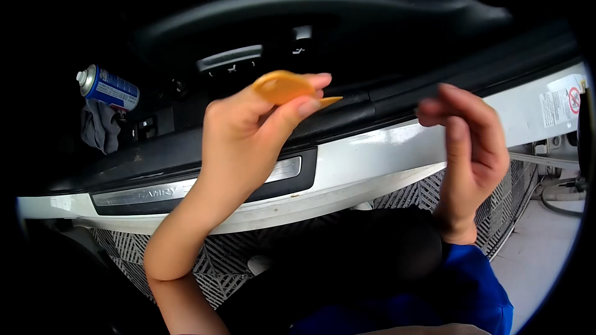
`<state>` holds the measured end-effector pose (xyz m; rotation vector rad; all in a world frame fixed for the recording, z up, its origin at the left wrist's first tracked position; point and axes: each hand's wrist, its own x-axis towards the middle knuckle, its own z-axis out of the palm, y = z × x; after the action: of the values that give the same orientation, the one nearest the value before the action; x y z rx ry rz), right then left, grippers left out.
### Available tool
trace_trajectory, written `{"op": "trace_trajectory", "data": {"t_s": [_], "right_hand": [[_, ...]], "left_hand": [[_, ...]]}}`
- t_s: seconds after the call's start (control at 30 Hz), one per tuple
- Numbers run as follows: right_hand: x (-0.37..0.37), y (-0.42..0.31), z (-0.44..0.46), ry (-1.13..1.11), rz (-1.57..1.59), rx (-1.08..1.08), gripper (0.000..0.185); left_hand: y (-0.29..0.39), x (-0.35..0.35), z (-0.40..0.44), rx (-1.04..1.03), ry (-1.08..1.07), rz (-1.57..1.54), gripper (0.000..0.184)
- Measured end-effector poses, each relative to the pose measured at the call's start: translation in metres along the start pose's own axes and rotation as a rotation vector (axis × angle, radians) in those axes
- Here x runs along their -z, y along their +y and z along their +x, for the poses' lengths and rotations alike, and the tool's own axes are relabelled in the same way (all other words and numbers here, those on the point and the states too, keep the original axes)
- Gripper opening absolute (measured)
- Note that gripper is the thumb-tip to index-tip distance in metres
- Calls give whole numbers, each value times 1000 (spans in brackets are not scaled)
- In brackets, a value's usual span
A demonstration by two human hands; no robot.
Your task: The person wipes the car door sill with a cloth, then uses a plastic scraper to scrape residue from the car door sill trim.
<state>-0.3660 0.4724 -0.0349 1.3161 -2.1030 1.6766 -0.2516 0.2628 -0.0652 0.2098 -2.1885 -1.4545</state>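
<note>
My left hand [248, 127] grips a thin, flat orange piece [284, 87] between thumb and fingers, above the car's door sill. The piece has a rounded end and a narrow tip that sticks out past my thumb; its exact kind cannot be made out. My right hand [475, 139] is raised to the right, apart from the orange piece. Its fingers are bent and somewhat blurred, with a gap between thumb and fingers and nothing visible in them. Below my left hand lies the metal sill plate [155, 193] marked CAMRY.
A blue spray can [112, 89] lies tilted at the left, over a grey cloth [99, 127]. The dark seat side [372, 12] has control levers [233, 59]. White sill [379, 149] crosses the view above a patterned floor grating [130, 254]. A warning label [562, 105] is at right.
</note>
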Motion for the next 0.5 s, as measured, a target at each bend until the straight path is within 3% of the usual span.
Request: {"op": "trace_trajectory", "data": {"t_s": [0.1, 0.23, 0.37, 0.5], "right_hand": [[-3, 13, -3, 87, 191, 52, 26], [-4, 20, -6, -16, 252, 195, 25], [-12, 23, -5, 40, 400, 105, 26], [-15, 25, -3, -12, 339, 71, 30]], "left_hand": [[-2, -9, 12, 75, -14, 37, 20], [-7, -22, 22, 88, -31, -10, 20], [-4, -27, 26, 199, -92, -7, 15], [-2, -28, 27, 177, -107, 104, 15]]}}
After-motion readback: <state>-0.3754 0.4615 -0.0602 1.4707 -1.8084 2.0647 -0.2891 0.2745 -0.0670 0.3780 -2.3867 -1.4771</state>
